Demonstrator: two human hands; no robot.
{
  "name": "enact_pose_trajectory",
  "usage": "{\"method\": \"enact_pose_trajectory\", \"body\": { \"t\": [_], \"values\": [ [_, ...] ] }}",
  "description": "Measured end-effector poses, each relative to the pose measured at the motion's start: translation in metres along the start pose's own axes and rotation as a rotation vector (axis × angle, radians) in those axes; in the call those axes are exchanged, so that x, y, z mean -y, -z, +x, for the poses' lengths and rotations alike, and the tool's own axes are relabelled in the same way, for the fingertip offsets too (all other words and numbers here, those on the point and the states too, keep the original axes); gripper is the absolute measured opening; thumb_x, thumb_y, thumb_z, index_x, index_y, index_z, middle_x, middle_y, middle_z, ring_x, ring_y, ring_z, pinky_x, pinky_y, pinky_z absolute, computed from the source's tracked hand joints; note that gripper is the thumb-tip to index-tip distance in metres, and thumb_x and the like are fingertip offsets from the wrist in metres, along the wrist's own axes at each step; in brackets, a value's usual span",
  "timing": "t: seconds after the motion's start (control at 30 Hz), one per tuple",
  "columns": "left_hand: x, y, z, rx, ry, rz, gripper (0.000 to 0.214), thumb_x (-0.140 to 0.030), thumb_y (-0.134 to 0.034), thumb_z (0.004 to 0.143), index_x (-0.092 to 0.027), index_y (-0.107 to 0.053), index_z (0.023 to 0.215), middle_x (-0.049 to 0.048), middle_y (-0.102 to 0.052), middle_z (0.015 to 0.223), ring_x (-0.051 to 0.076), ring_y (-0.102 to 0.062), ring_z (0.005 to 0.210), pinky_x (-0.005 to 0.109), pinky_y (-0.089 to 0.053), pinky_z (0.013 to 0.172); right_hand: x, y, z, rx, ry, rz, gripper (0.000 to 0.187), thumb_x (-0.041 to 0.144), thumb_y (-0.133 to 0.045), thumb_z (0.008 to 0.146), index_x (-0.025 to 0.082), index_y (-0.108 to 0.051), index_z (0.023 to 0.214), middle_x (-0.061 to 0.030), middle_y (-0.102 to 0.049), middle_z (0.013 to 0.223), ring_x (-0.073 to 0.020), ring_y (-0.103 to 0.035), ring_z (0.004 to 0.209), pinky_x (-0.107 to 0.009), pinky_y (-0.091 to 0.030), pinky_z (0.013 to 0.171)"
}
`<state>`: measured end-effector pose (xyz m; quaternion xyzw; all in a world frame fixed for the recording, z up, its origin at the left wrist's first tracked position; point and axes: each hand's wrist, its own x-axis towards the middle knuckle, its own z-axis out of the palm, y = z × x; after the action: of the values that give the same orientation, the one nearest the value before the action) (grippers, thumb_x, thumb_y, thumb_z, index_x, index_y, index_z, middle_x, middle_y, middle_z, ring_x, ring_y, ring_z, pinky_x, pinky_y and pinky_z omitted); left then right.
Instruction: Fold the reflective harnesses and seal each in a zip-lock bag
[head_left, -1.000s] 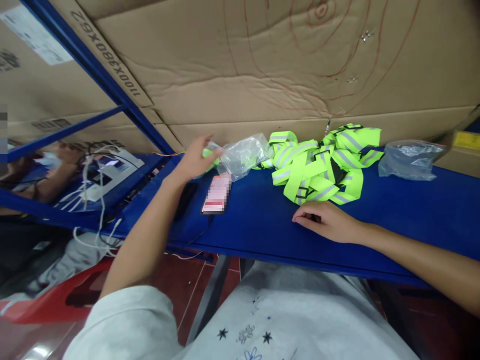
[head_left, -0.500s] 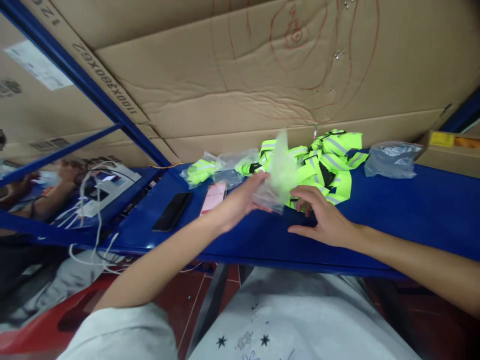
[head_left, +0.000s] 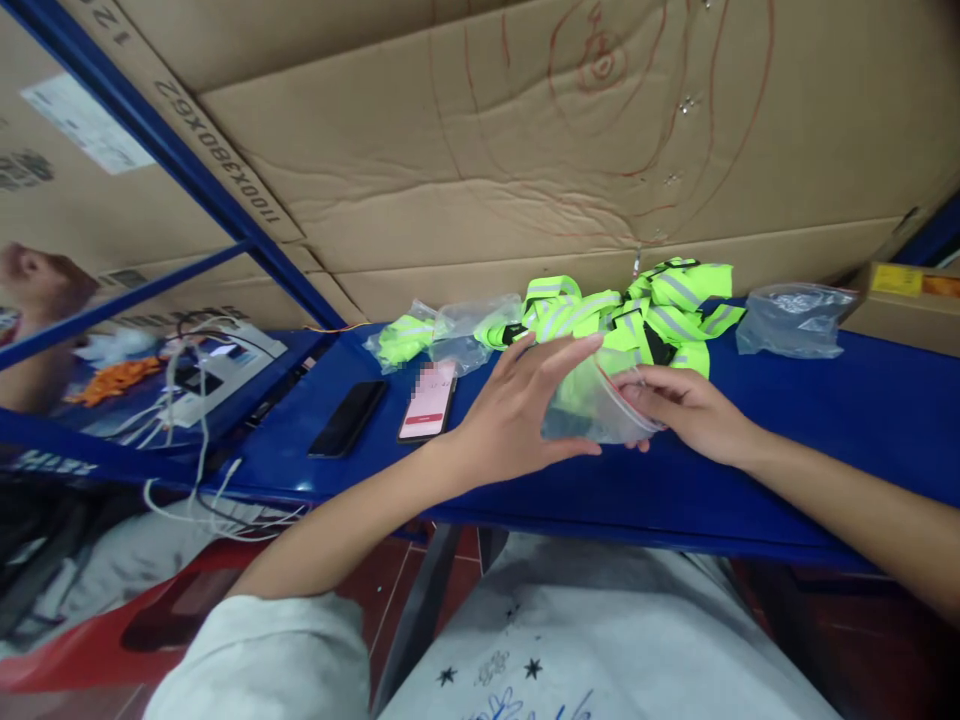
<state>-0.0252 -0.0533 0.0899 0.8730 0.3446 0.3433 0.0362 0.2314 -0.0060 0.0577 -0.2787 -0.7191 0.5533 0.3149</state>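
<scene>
Both of my hands hold a clear plastic bag [head_left: 592, 405] just above the blue table [head_left: 825, 420]. My left hand [head_left: 517, 415] grips its left side with thumb below and fingers stretched over the top. My right hand [head_left: 686, 405] pinches its right edge near the opening. Right behind the bag lies a heap of neon-yellow reflective straps [head_left: 637, 310]. A bagged strap [head_left: 401, 340] and more clear bags [head_left: 472, 330] lie further left.
Two phones lie on the table's left part, one dark [head_left: 347, 418], one with a lit screen [head_left: 429, 402]. A filled clear bag [head_left: 791, 318] sits at the right. Cardboard [head_left: 487, 150] walls the back. White cables [head_left: 195, 420] hang at the left, where another person sits.
My left hand took a clear bag from the pile at the left and carried it to the middle. My right hand rose from the table and caught the bag's right edge.
</scene>
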Motion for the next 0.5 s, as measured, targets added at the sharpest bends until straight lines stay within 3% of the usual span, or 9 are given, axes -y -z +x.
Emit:
{"method": "enact_pose_trajectory", "body": {
  "t": [0.07,0.13,0.23,0.3,0.37,0.43,0.5],
  "values": [
    [0.001,0.005,-0.002,0.128,0.187,-0.294,0.114,-0.045,-0.095,0.075,-0.040,-0.023,0.163,0.0123,-0.053,0.155,0.036,-0.059,0.137,0.057,-0.050,0.116,0.001,0.006,0.001,0.096,-0.091,0.107,0.056,0.070,-0.066,0.092,0.021,-0.075,0.116,-0.0045,-0.073,0.069,-0.0179,-0.066,0.054,-0.031,-0.056,0.053],
    [0.004,0.011,-0.006,0.292,0.433,-0.631,0.117,-0.042,-0.097,0.071,-0.038,-0.024,0.163,0.0114,-0.067,0.136,0.030,-0.073,0.109,0.045,-0.065,0.089,0.002,0.013,0.003,0.063,-0.113,0.135,0.053,0.068,-0.073,0.089,0.021,-0.075,0.113,-0.0045,-0.074,0.069,-0.0184,-0.068,0.055,-0.030,-0.056,0.053],
    [0.009,0.017,-0.016,0.425,0.728,-0.921,0.085,-0.038,-0.090,0.078,-0.029,-0.044,0.149,0.0078,-0.076,0.108,0.016,-0.070,0.066,0.025,-0.057,0.052,0.005,0.025,0.006,0.061,-0.145,0.098,0.048,0.066,-0.077,0.085,0.021,-0.077,0.104,-0.0057,-0.075,0.071,-0.0190,-0.070,0.057,-0.028,-0.054,0.051],
    [0.010,0.021,-0.026,0.390,0.824,-0.966,0.067,-0.038,-0.086,0.082,-0.023,-0.052,0.138,0.0081,-0.077,0.103,0.009,-0.061,0.052,0.017,-0.047,0.041,0.009,0.033,0.010,0.116,-0.187,0.045,0.051,0.068,-0.075,0.086,0.020,-0.076,0.104,-0.0063,-0.074,0.069,-0.0186,-0.069,0.055,-0.028,-0.054,0.050],
    [0.011,0.026,-0.041,0.320,0.865,-0.958,0.072,-0.038,-0.087,0.081,-0.022,-0.048,0.140,0.0083,-0.078,0.102,0.008,-0.058,0.047,0.016,-0.043,0.036,0.011,0.039,0.015,0.100,-0.205,0.006,0.055,0.069,-0.071,0.089,0.020,-0.075,0.113,-0.0074,-0.076,0.075,-0.0186,-0.069,0.057,-0.029,-0.055,0.051],
    [0.011,0.028,-0.058,0.250,0.907,-0.907,0.084,-0.040,-0.088,0.080,-0.025,-0.041,0.147,0.0076,-0.077,0.102,0.009,-0.059,0.048,0.017,-0.044,0.036,0.012,0.045,0.021,-0.001,-0.154,-0.092,0.053,0.067,-0.064,0.095,0.022,-0.073,0.121,-0.0095,-0.079,0.090,-0.0195,-0.072,0.065,-0.032,-0.058,0.056],
    [0.013,0.026,-0.075,0.190,0.950,-0.785,0.092,-0.046,-0.087,0.081,-0.031,-0.034,0.154,0.0083,-0.075,0.113,0.011,-0.062,0.051,0.021,-0.049,0.038,0.012,0.048,0.028,-0.155,0.000,-0.363,0.046,0.061,-0.057,0.101,0.022,-0.074,0.118,-0.0113,-0.078,0.105,-0.0219,-0.073,0.077,-0.036,-0.061,0.066]
  ]
}}
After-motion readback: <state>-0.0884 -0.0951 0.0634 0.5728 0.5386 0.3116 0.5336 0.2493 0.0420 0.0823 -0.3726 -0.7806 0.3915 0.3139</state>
